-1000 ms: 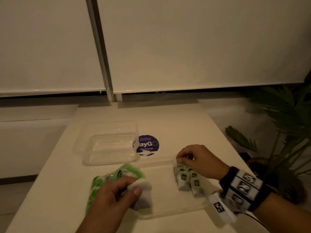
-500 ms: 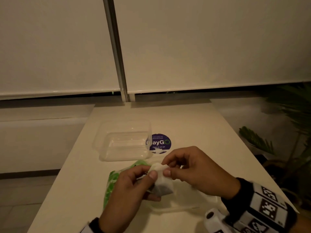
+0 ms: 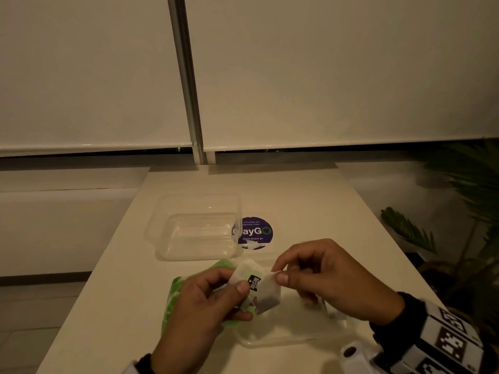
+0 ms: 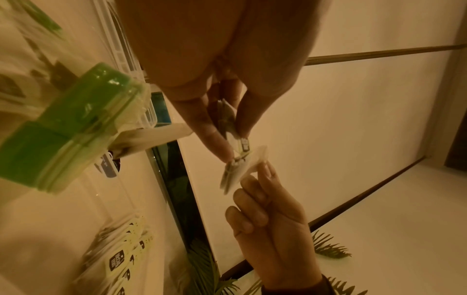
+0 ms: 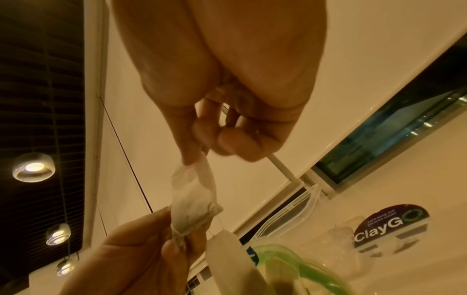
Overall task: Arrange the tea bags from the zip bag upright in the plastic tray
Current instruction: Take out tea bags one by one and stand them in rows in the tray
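Observation:
Above the near tray, both hands hold a white tea bag (image 3: 266, 292) with a black tag. My left hand (image 3: 240, 290) pinches its lower end between thumb and fingers, and a second tea bag (image 5: 227, 257) sits in the same hand. My right hand (image 3: 278, 275) pinches the top corner, as the right wrist view also shows for the tea bag (image 5: 194, 199). The green zip bag (image 3: 172, 300) lies under my left hand. The shallow clear tray (image 3: 283, 338) lies below the hands. Several tea bags (image 4: 121, 259) stand in it, mostly hidden behind my right hand in the head view.
A deeper clear plastic container (image 3: 194, 228) stands at the back left of the white table (image 3: 310, 206). A round purple sticker (image 3: 255, 232) is beside it. Potted plant leaves (image 3: 405, 228) reach in past the table's right edge.
My right hand left the tea bags in the tray and moved left. My left hand lifted a tea bag out of the zip bag, and both hands now pinch it.

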Demonstrator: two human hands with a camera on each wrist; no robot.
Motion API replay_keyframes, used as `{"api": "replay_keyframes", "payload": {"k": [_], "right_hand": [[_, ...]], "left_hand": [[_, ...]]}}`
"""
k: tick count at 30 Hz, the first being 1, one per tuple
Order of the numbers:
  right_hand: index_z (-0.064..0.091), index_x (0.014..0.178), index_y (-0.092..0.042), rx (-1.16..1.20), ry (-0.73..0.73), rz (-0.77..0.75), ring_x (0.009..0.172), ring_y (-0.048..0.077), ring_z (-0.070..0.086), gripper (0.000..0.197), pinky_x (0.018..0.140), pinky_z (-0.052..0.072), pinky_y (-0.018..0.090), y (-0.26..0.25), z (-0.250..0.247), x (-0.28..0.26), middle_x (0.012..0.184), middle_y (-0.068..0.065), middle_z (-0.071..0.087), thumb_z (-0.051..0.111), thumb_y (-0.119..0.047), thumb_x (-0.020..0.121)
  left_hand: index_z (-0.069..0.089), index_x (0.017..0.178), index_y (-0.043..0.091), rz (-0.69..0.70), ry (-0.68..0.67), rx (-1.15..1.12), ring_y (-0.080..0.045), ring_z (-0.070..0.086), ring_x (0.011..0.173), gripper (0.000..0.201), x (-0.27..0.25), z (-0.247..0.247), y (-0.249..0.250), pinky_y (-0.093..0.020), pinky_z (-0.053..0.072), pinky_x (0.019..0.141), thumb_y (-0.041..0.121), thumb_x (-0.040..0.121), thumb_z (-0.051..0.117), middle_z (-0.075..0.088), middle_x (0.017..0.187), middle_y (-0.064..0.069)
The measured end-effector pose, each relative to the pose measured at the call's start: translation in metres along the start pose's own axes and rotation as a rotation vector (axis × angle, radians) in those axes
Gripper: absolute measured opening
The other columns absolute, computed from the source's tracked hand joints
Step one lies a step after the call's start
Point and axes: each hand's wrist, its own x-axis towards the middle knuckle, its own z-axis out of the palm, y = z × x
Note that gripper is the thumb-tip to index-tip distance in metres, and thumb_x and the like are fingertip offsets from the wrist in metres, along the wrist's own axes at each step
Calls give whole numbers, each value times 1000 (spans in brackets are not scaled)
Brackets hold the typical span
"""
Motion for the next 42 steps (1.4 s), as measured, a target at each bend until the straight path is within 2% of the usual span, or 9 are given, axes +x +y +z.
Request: {"api": "replay_keyframes", "payload": {"k": [6, 10, 13, 19, 25, 32, 35, 37, 42], "right_hand": [[71, 97, -2, 46, -41, 60, 73, 30, 71, 15, 55, 52, 35, 3, -3, -3, 89, 13, 74, 58, 2, 91], [71, 98, -3, 25, -49, 75, 75, 26, 72, 21, 57, 53, 36, 3, -2, -4, 84, 6, 75, 55, -1, 84], [70, 99, -3, 2, -77, 76, 69, 14, 70, 21, 58, 54, 35, 2, -3, -4, 79, -1, 74, 56, 6, 85], [72, 91, -11, 42, -24, 53, 68, 17, 70, 14, 56, 54, 32, 0, -4, -5, 78, 14, 74, 68, -7, 78], [71, 87, -7, 135, 65, -1, 69, 24, 70, 13, 54, 52, 33, 3, -14, -5, 77, 18, 71, 66, 5, 86], [73, 87, -8, 272, 7, 13, 76, 31, 69, 15, 59, 55, 37, 3, -17, -4, 89, 33, 64, 69, -17, 76], [73, 85, -8, 290, -6, 12, 70, 24, 64, 22, 59, 55, 38, 1, -17, -4, 82, 22, 64, 75, -26, 73], [72, 83, -7, 246, 22, 12, 70, 32, 62, 30, 59, 55, 37, 3, -18, -3, 79, 18, 63, 84, -30, 68], [69, 82, -9, 269, 47, 49, 77, 40, 65, 15, 58, 58, 35, 6, -19, -2, 88, 18, 65, 77, -9, 69]], "left_hand": [[72, 73, 1, 7, 14, 33, -28, 69, 60, 21, 1, -1, 1, -30, 56, 49, 15, 58, 78, 69, 71, -25], [73, 75, 2, 27, 31, 54, -29, 70, 63, 41, 1, -3, -1, -30, 56, 49, 31, 48, 82, 71, 74, -24], [72, 74, 2, 36, 43, 57, -28, 70, 63, 33, 2, -4, -2, -30, 56, 49, 23, 53, 84, 71, 74, -24], [72, 71, 1, 36, 78, 31, -27, 68, 59, 44, 2, -5, -4, -29, 55, 48, 31, 41, 84, 69, 70, -26], [72, 73, -2, 15, 91, 35, -28, 66, 59, 26, 3, -11, -2, -29, 56, 48, 15, 60, 88, 68, 67, -25], [73, 74, 0, -9, 104, 59, -30, 66, 60, 22, 4, -7, 1, -32, 57, 52, 19, 63, 73, 69, 69, -26], [71, 78, -4, -32, 100, 63, -30, 67, 60, 21, 4, -5, -1, -29, 55, 48, 12, 66, 73, 68, 67, -27], [72, 78, -3, -43, 88, 75, -32, 67, 60, 16, 4, -5, -2, -30, 55, 49, 9, 69, 75, 68, 68, -27], [73, 74, -2, -32, 76, 82, -33, 68, 61, 23, 1, -3, -2, -32, 56, 50, 16, 67, 85, 67, 69, -30]]}}
